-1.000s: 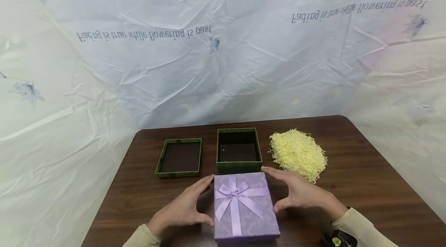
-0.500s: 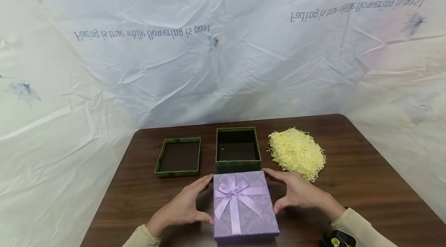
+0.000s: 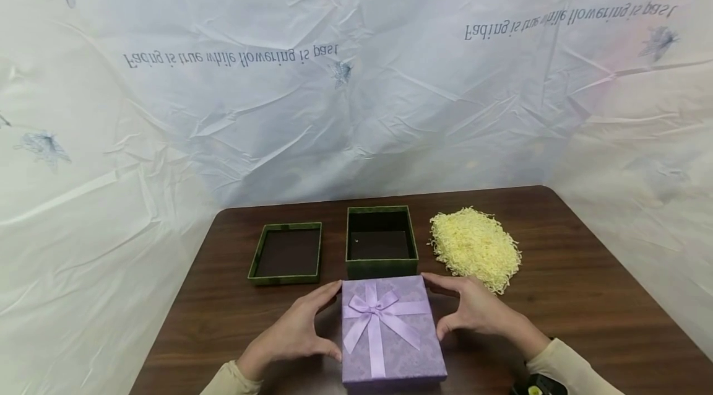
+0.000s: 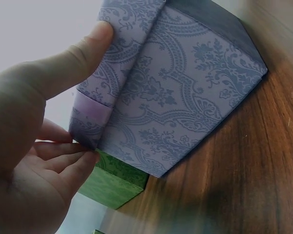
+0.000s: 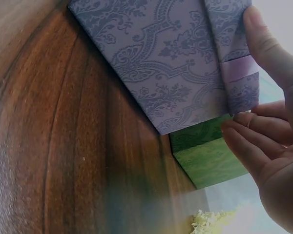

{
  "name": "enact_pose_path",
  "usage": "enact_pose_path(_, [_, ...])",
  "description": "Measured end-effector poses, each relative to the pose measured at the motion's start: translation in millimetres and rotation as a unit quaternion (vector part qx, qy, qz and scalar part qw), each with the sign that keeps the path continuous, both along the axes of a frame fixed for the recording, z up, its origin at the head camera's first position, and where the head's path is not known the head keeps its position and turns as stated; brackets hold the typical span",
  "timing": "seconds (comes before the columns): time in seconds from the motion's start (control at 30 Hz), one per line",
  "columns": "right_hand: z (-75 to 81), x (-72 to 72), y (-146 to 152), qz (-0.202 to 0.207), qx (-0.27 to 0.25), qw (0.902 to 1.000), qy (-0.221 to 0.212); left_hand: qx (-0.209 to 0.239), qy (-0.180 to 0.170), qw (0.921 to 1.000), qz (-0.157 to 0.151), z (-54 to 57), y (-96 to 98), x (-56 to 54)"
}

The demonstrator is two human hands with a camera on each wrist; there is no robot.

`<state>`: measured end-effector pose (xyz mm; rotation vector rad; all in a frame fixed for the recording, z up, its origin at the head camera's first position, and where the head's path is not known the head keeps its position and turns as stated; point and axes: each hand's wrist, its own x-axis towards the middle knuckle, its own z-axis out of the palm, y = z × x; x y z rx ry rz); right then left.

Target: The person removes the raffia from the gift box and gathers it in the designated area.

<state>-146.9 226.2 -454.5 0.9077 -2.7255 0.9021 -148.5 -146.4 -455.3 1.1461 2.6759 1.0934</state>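
A purple patterned gift box (image 3: 401, 351) with a lilac ribbon and bow (image 3: 374, 308) on its lid (image 4: 129, 58) stands at the table's near middle. My left hand (image 3: 292, 330) holds the lid's left side, thumb on the near part and fingertips at the far corner. On the opposite side my right hand (image 3: 481, 308) holds the lid the same way. In both wrist views the lid's rim sits down over the box body (image 5: 156, 63), and the fingertips lie at the rim's lower edge. The underside of the box is hidden.
Just behind the gift box stands an open green box (image 3: 381, 268). Its green-edged lid (image 3: 289, 252) lies upturned to the left. A heap of pale yellow shredded paper (image 3: 476, 246) is at the right. White sheeting (image 3: 356, 104) hangs around the brown wooden table (image 3: 579, 296).
My right fingertips have shifted slightly toward me at the lid's far right corner. The gift box, its lid and my left hand stay where they were.
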Motion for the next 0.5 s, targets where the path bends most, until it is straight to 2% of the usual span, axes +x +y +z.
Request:
enact_pose_path(0.17, [1.7, 0.2, -0.2, -0.001, -0.008, 0.9999, -0.01, -0.005, -0.009, 0.9999, 0.003, 2.8, 0.0, -0.2])
enact_pose_path(0.5, [3.6, -1.6, 2.3, 0.007, -0.033, 0.9994, 0.001, 0.001, 0.005, 1.0, 0.001, 5.0, 1.0, -1.2])
